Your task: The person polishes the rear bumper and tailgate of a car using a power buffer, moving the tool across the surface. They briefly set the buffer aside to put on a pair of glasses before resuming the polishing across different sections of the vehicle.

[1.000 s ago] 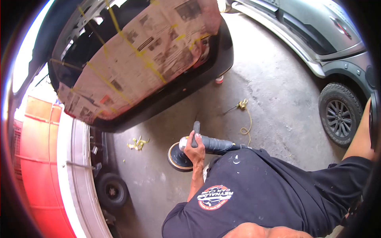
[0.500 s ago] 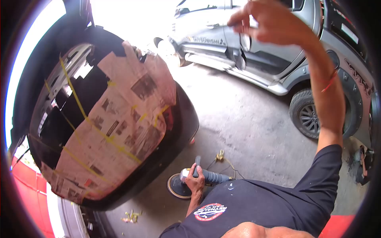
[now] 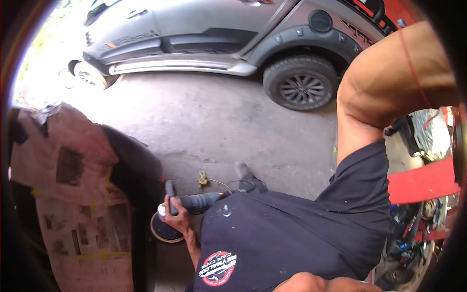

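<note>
My left hand [image 3: 179, 219] is closed around the head of a grey and black power polisher [image 3: 202, 202], beside its upright side handle. The round pad [image 3: 165, 232] faces down, near the dark edge of a vehicle body [image 3: 134, 165] that is partly covered with taped newspaper [image 3: 73, 219]. My right arm is raised and bent at the upper right, with a red string around the forearm. Its hand lies beyond the edge of the view. The polisher's cord runs along my dark shirt [image 3: 287, 233].
A grey pickup [image 3: 204, 41] with a large rear wheel [image 3: 301, 85] stands across the top. A yellow object [image 3: 202, 180] lies on the concrete floor [image 3: 194, 112] by the cord. At the right are a red panel [image 3: 423, 182] and a cluttered heap [image 3: 406, 238].
The view has swung to the right, so the papered vehicle now sits farther left. My right hand has left the view, and its forearm now points right. My left hand still holds the polisher.
</note>
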Demonstrator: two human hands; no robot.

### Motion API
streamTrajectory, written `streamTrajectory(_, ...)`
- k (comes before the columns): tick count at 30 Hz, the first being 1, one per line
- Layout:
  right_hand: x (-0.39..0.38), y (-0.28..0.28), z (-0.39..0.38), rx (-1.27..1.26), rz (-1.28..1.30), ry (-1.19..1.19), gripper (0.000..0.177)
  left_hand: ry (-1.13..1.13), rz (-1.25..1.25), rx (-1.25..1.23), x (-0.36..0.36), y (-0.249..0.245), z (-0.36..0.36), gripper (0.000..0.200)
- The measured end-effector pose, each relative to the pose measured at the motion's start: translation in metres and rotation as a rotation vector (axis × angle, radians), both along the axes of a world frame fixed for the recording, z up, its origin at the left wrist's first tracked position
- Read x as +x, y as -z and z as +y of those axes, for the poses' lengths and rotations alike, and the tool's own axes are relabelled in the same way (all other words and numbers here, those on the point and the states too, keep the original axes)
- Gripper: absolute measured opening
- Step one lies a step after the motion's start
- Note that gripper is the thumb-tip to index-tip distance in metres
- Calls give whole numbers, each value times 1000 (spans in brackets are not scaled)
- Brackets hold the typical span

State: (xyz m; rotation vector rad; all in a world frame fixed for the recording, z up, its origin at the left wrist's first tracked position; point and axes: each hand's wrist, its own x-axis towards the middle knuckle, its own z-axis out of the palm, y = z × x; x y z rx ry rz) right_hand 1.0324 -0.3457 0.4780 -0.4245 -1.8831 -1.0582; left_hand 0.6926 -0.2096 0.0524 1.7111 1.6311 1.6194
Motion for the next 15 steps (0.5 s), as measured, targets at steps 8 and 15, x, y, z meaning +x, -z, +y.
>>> streamTrajectory(8, 23, 0, 25, -197, -50, 119, 18, -185, -128, -186, 31, 23, -14, 33)
streamTrajectory(15, 124, -57, 88, -245, -18, 15, 20, -253, -38, -150, 120, -19, -33, 31)
